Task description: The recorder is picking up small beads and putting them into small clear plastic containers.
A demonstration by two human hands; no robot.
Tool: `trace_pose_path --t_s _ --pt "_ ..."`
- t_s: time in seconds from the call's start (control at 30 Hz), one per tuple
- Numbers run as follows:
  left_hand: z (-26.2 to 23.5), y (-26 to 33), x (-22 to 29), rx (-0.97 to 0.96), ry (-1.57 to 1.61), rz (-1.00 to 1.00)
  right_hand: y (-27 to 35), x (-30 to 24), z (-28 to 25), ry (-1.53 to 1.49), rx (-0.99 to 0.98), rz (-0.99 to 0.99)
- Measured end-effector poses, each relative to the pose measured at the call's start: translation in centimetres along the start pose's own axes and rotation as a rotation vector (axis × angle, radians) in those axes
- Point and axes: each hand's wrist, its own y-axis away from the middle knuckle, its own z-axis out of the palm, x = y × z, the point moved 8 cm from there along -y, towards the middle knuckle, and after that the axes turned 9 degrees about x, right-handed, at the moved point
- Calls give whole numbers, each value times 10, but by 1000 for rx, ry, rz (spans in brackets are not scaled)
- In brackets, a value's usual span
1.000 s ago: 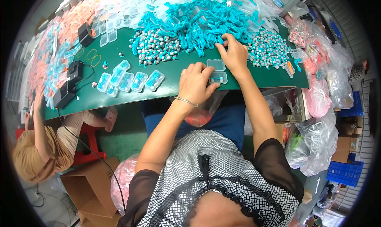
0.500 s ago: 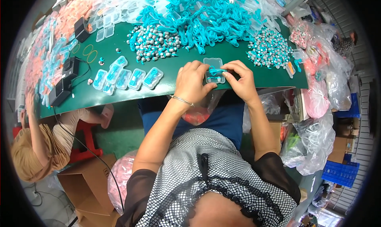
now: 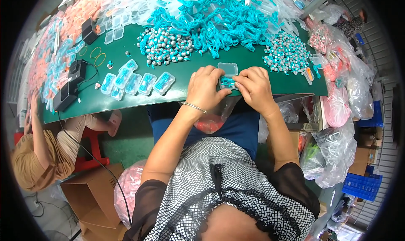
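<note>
Two bare hands meet at the near edge of a dark green table [image 3: 126, 59], seen from above the person's head. The left hand [image 3: 205, 89] and the right hand [image 3: 253, 88] both curl their fingers around a small clear plastic hinged case [image 3: 228, 81], pinching it between fingertips and thumbs; turquoise cord shows inside it, and its open lid [image 3: 228, 68] lies flat on the table just beyond the fingers. A thin metal bangle [image 3: 194, 107] circles the left wrist.

Left of the hands, a row of filled clear plastic cases with turquoise contents [image 3: 137, 81] lies on the table. Beyond them sits a heap of small grey and turquoise earplugs [image 3: 164, 47], with a second such heap [image 3: 287, 53] to the right. Across the far side spreads a tangled pile of turquoise cords [image 3: 219, 24]. Clear plastic bags [image 3: 333, 152] hang at the right. At the far left, another person in a tan shirt [image 3: 36, 161] sits by the table.
</note>
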Motion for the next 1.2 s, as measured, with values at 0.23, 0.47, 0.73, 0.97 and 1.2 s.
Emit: trace_pose_path --t_s 0.23,0.47,0.73,0.97,1.2 --pt "-1 0 1 18 6 9 10 -8 -4 94 47 -65" --pt "-1 1 1 17 5 14 8 -9 -4 58 22 -53" --pt "-1 4 0 25 -6 23 -9 24 13 -88 3 218" --pt "-2 6 2 47 -19 35 -12 53 34 -357 -126 434" --pt "-11 10 5 150 -50 73 -18 49 38 -388 -102 426"
